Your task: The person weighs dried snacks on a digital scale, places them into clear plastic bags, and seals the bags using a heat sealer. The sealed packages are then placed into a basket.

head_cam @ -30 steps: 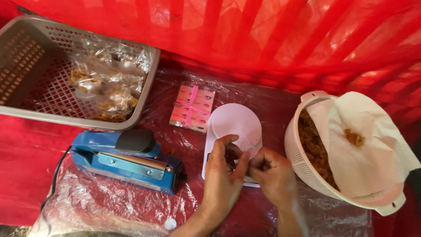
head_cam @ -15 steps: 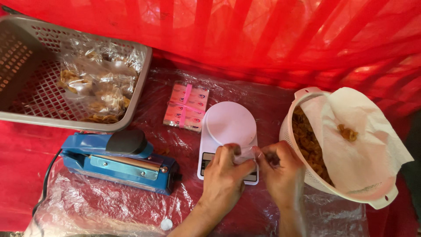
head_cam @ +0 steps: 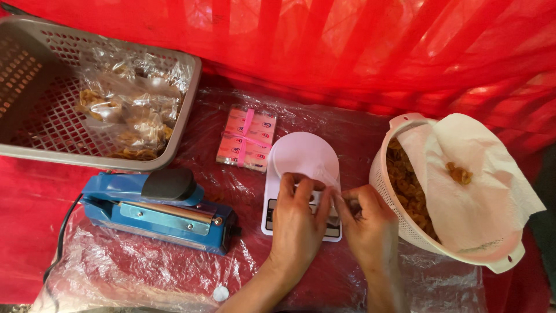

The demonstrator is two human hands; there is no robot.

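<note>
My left hand (head_cam: 298, 223) and my right hand (head_cam: 368, 226) meet over the front of a white kitchen scale (head_cam: 301, 159). Both pinch a small clear plastic bag (head_cam: 331, 184) between fingers and thumbs, just above the scale's display. The bag is thin and hard to make out; I cannot tell what is in it. To the right stands a white colander (head_cam: 405, 232) full of fried snack chips (head_cam: 408, 194), partly covered by white paper (head_cam: 475, 179).
A blue heat sealer (head_cam: 156, 211) with a black handle lies at the left on clear plastic sheeting. A grey basket (head_cam: 35, 150) at the back left holds filled snack bags (head_cam: 130, 113). A banded pink stack of small packets (head_cam: 246, 139) lies behind the scale. Red cloth hangs behind.
The view has shifted a little. Both hands stay at the scale's front, fingers working the clear bag; the right hand has closed in toward the left.
</note>
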